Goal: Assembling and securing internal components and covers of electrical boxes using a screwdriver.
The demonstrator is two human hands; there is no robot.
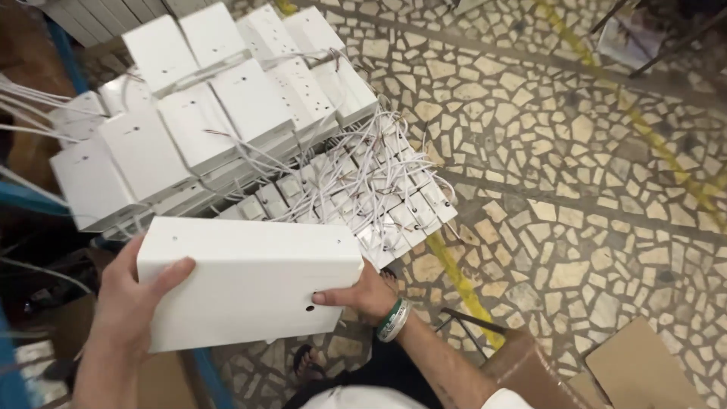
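I hold a flat white rectangular box [246, 284] in front of me with both hands. My left hand [129, 303] grips its left edge, thumb lying over the top face. My right hand [363, 294], with green and white bangles on the wrist, grips the right edge beside a small dark hole. Just beyond the box stands a pile of similar white boxes [197, 113], stacked in leaning rows. White wires [356, 163] spill out of them.
Smaller white units [394, 220] with wires lie on the stone-mosaic floor [575, 174] to the right of the pile. A yellow line [454, 276] crosses the floor. Cardboard pieces [636, 371] lie at the lower right. A blue frame [23, 197] runs along the left.
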